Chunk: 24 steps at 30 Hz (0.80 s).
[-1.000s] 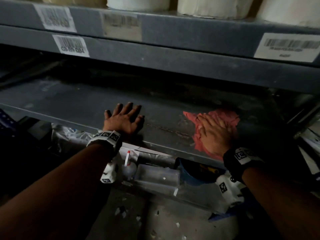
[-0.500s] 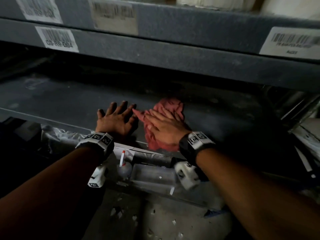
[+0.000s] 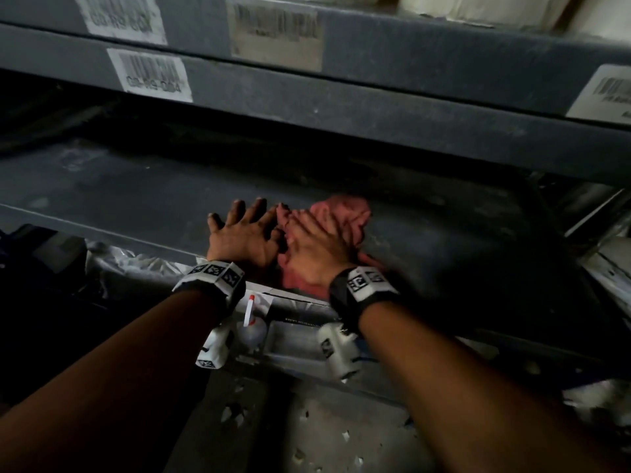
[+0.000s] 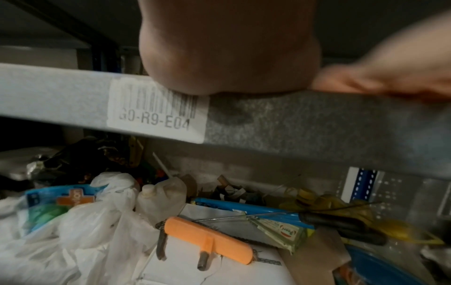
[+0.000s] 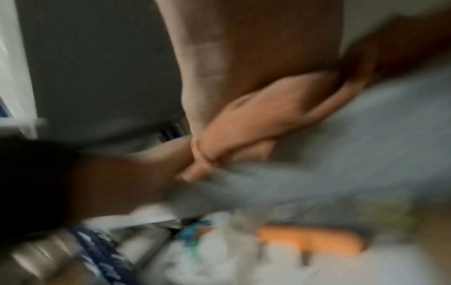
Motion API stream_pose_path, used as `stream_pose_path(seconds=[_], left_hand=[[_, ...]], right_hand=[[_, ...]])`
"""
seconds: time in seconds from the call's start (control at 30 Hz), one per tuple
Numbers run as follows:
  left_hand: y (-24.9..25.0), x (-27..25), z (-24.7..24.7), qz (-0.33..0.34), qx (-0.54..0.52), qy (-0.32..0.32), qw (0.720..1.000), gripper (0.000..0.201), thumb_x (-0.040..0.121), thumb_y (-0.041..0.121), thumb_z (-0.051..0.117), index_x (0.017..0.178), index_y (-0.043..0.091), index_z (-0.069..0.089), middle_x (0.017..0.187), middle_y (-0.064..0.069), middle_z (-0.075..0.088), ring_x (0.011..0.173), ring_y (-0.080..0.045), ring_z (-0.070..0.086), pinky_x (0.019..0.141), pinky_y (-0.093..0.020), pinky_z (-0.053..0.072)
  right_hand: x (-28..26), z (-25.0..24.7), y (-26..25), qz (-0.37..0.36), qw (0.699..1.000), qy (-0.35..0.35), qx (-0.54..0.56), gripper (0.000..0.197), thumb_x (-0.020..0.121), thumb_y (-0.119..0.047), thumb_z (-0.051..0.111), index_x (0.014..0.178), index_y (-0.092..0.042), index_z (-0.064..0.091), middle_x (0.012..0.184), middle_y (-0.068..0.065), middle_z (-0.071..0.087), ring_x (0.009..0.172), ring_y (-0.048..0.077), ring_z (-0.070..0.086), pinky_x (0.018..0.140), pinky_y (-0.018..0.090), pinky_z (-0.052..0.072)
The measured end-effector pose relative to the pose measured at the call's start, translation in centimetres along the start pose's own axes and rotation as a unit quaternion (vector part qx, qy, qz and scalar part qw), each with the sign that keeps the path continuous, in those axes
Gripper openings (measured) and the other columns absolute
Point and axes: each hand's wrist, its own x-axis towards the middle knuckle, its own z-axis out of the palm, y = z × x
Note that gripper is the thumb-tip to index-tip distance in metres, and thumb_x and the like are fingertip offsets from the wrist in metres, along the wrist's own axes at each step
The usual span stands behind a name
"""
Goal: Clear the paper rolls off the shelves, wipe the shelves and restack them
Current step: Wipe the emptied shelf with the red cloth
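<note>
A: Any writing you can read?

B: On the front lip of the shelf (image 4: 317,123) the hands rest on, the left wrist view shows a white barcode label (image 4: 158,110) printed "G0-R9-E04". In the head view the beam above carries another barcode label (image 3: 150,75); its code is smeared, something like "G0-R9-D04". Two more labels sit higher up and one at the right edge, all unreadable. Below the shelf, a blue packet (image 4: 61,200) has an orange cross with letters I cannot make out.

A: Where is the cloth?

B: The pink cloth (image 3: 341,220) lies on the dark shelf top near its front edge, bunched up. Its long axis runs roughly from the front lip back into the shelf, leaning a little right at the far end, and a corner hangs over the lip.

A: And the hands?

B: The right hand (image 3: 317,250) lies flat on the cloth, fingers straight and pointing inward and left; the cloth shows beyond the fingertips and behind the wrist. The left hand (image 3: 242,233) is spread palm-down on the bare shelf, fingers splayed, just left of the cloth and beside the right hand. It holds nothing.

A: The paper rolls?

B: Pale paper rolls (image 3: 478,8) stand on the upper shelf, at the top right.
</note>
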Motion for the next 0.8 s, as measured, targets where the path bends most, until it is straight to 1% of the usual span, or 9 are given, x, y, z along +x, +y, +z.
stream_pose_path(seconds=[0.1, 0.2, 0.27, 0.33, 0.4, 0.47, 0.67, 0.73, 0.8], left_hand=[[-0.2, 0.0, -0.3, -0.007, -0.011, -0.01, 1.0, 0.065, 0.102, 0.052, 0.027, 0.165, 0.039, 0.014, 0.175, 0.012, 0.007, 0.162, -0.024, 0.003, 0.121, -0.07, 0.009], [-0.2, -0.4, -0.9, 0.001, -0.04, -0.02, 0.999, 0.068, 0.103, 0.051, 0.031, 0.165, 0.029, 0.016, 0.175, 0.011, 0.008, 0.162, -0.025, 0.002, 0.122, -0.071, 0.007], [-0.4, -0.8, -1.3, 0.013, -0.067, -0.016, 0.998, 0.069, 0.103, 0.051, 0.033, 0.165, 0.024, 0.018, 0.175, 0.008, 0.013, 0.162, -0.026, 0.004, 0.122, -0.071, 0.006], [-0.7, -1.0, -1.6, 0.017, -0.109, -0.008, 0.994, 0.066, 0.104, 0.051, 0.028, 0.163, 0.021, 0.022, 0.173, 0.005, 0.02, 0.162, -0.027, 0.006, 0.122, -0.07, 0.005], [-0.7, -1.2, -1.6, 0.029, -0.13, 0.001, 0.991, 0.066, 0.103, 0.058, 0.017, 0.161, 0.027, 0.027, 0.172, 0.005, 0.024, 0.161, -0.028, 0.009, 0.122, -0.07, 0.004], [-0.9, -1.1, -1.3, 0.045, -0.131, -0.003, 0.99, 0.075, 0.096, 0.069, 0.007, 0.159, 0.034, 0.028, 0.172, 0.005, 0.024, 0.161, -0.03, 0.01, 0.12, -0.072, 0.004], [1.3, -1.1, -1.8, -0.002, -0.173, 0.021, 0.985, 0.079, 0.101, 0.072, 0.02, 0.165, 0.026, 0.017, 0.174, -0.003, 0.017, 0.161, -0.034, 0.005, 0.122, -0.073, 0.0], [4.5, -1.6, -2.0, 0.088, -0.137, 0.063, 0.985, 0.074, 0.101, 0.072, 0.024, 0.165, 0.034, 0.02, 0.175, 0.0, 0.014, 0.161, -0.034, 0.003, 0.123, -0.07, 0.001], [8.0, -2.0, -1.4, 0.18, -0.09, 0.041, 0.979, 0.071, 0.099, 0.074, 0.025, 0.163, 0.043, 0.021, 0.175, 0.004, 0.012, 0.161, -0.034, 0.0, 0.122, -0.07, -0.002]], right_hand=[[0.2, 0.6, -2.6, 0.039, 0.999, -0.016, 0.031, 0.073, 0.101, -0.058, 0.031, 0.165, -0.04, 0.0, 0.174, -0.011, -0.002, 0.16, 0.026, -0.015, 0.126, 0.059, -0.005], [-1.3, -2.0, -1.4, -0.021, 0.995, 0.028, 0.089, 0.065, 0.11, -0.048, 0.029, 0.167, -0.026, 0.009, 0.174, -0.005, -0.002, 0.161, 0.023, -0.007, 0.129, 0.045, -0.009], [-2.6, -2.7, 1.0, -0.003, 0.982, 0.132, 0.133, 0.06, 0.11, -0.042, 0.025, 0.165, -0.017, 0.023, 0.173, 0.002, 0.016, 0.16, 0.022, 0.013, 0.13, 0.039, 0.002], [-4.7, -2.2, 4.3, 0.103, 0.969, 0.198, 0.106, 0.061, 0.107, -0.042, 0.024, 0.161, -0.015, 0.032, 0.168, 0.008, 0.032, 0.155, 0.028, 0.029, 0.127, 0.05, 0.018], [-6.9, -0.8, 7.0, 0.183, 0.974, 0.124, 0.058, 0.061, 0.108, -0.042, 0.023, 0.163, -0.017, 0.027, 0.171, 0.005, 0.025, 0.158, 0.027, 0.02, 0.127, 0.051, 0.011], [-7.8, 0.3, 7.7, 0.179, 0.98, 0.08, 0.036, 0.066, 0.105, -0.047, 0.014, 0.166, -0.021, 0.021, 0.174, -0.002, 0.014, 0.161, 0.021, 0.01, 0.127, 0.046, 0.003], [-7.5, 0.9, 7.3, 0.182, 0.978, 0.102, 0.02, 0.08, 0.096, -0.059, -0.001, 0.166, -0.026, 0.017, 0.174, -0.011, 0.007, 0.16, 0.013, 0.004, 0.128, 0.041, -0.003], [-7.6, 0.9, 7.5, 0.174, 0.979, 0.109, 0.015, 0.082, 0.095, -0.06, -0.005, 0.166, -0.027, 0.017, 0.174, -0.011, 0.007, 0.16, 0.013, 0.003, 0.128, 0.042, -0.002], [-7.6, 0.9, 7.7, 0.162, 0.98, 0.113, -0.017, 0.088, 0.091, -0.06, -0.013, 0.166, -0.027, 0.017, 0.174, -0.01, 0.008, 0.161, 0.014, 0.005, 0.128, 0.042, 0.001]])
